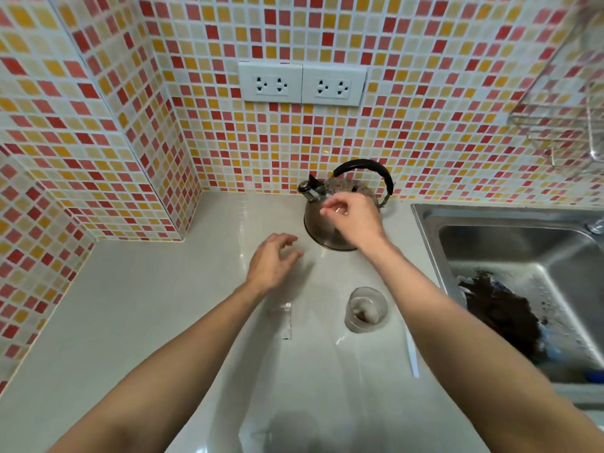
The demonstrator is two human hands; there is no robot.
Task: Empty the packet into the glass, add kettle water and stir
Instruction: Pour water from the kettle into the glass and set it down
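Observation:
A clear glass (366, 309) stands on the pale counter (137, 308) with light and brown powder in its bottom. Left of it lies a thin empty packet (286, 318). A steel kettle (330, 220) with a black handle stands at the back by the tiled wall. My right hand (354, 217) hovers in front of the kettle body, fingers loosely apart, holding nothing. Just left of the kettle, my left hand (273, 261) hangs over the counter, open and empty. A white stirrer (412, 353) lies right of the glass.
A steel sink (490, 217) fills the right side, with dark debris and a blue object inside. A wire rack (562, 125) hangs on the upper right wall. Two double sockets (302, 84) sit above the kettle. A tiled corner column juts out at left.

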